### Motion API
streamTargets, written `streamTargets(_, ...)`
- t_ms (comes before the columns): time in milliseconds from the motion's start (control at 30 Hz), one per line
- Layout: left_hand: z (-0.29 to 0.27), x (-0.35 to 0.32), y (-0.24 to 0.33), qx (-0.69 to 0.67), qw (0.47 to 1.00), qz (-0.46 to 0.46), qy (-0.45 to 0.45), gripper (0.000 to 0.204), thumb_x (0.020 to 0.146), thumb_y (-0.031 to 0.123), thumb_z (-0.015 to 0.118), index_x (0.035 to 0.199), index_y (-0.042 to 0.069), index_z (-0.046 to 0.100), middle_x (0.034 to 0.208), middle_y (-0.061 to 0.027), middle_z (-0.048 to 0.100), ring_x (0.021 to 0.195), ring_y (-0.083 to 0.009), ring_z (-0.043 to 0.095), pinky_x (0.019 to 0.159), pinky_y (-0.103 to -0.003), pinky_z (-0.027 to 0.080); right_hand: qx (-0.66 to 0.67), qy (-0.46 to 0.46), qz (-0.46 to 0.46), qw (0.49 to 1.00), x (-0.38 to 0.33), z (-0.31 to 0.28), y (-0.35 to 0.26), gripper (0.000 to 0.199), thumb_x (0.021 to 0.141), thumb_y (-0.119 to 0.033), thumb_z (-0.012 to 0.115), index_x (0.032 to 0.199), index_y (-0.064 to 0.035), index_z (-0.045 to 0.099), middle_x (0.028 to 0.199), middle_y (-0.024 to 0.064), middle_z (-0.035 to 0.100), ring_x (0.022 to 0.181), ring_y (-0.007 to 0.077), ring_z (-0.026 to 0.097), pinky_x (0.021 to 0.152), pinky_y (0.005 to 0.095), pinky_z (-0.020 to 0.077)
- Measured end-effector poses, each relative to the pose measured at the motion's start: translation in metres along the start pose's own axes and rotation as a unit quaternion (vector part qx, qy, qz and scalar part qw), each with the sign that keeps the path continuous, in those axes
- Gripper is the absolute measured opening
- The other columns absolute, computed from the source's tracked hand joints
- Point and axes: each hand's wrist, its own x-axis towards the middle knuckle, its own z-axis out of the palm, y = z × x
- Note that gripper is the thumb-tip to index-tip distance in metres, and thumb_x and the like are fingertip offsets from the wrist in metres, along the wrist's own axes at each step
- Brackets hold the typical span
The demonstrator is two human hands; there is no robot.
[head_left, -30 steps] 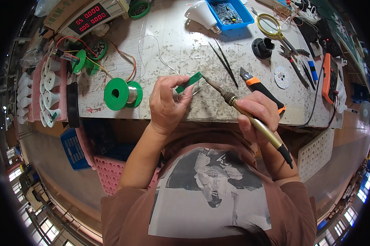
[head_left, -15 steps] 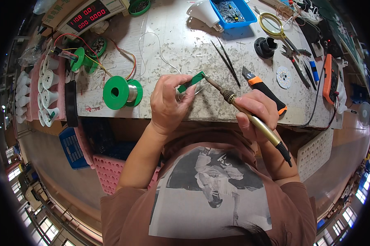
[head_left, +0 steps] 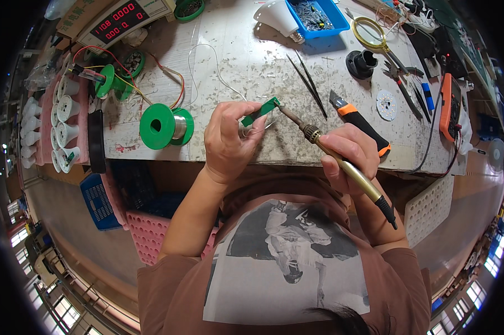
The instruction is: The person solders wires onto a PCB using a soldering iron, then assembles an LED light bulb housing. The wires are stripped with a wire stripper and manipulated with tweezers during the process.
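Note:
Between the fingertips of my left hand (head_left: 233,137) is a small green circuit board (head_left: 267,106), tilted up to the right over the table. My left hand is closed on it, and a thin solder wire (head_left: 230,85) runs to the same fingers. My right hand (head_left: 349,156) is wrapped round a brass-coloured soldering iron (head_left: 357,176). The iron's tip touches, or nearly touches, the upper right end of the board. To the left of my left hand stands a green solder spool (head_left: 157,126).
Black tweezers (head_left: 309,84) and an orange-black utility knife (head_left: 362,124) lie beyond my right hand. Further right are a round LED board (head_left: 386,105), pliers (head_left: 401,89) and an orange multimeter (head_left: 449,109). A blue bin (head_left: 324,32) of small parts sits at the back. White lamp housings (head_left: 67,108) stand left.
Both hands hold nearly the same place, with the iron's tip still at the board's end. The iron's rear end has shifted very slightly. The digits on the red display differ.

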Motion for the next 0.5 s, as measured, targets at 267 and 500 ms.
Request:
streamTargets(267, 0.0, 0.0008, 0.0008, -0.002, 1.0, 0.001, 0.0, 0.04, 0.075, -0.002, 0.079, 0.105, 0.004, 0.053, 0.093, -0.0103, 0.068, 0.08, -0.0286, 0.065, 0.067, -0.038, 0.054, 0.002, 0.006, 0.001, 1.0, -0.0019, 0.0011, 0.0009, 0.021, 0.089, -0.018, 0.072, 0.1, -0.0003, 0.067, 0.076, 0.0103, 0.065, 0.059, 0.0235, 0.061, 0.051, 0.0323, 0.0486)
streamTargets(500, -0.0001, 0.0003, 0.0008, -0.005, 1.0, 0.002, 0.0, 0.04, 0.076, -0.002, 0.079, 0.105, 0.004, 0.053, 0.094, -0.0104, 0.069, 0.08, -0.0291, 0.066, 0.068, -0.038, 0.054, -0.006, -0.004, -0.001, 1.0, -0.0013, -0.0009, -0.0004, 0.021, 0.089, -0.018, 0.072, 0.1, -0.0009, 0.067, 0.077, 0.0103, 0.065, 0.058, 0.0234, 0.061, 0.051, 0.0328, 0.0482)
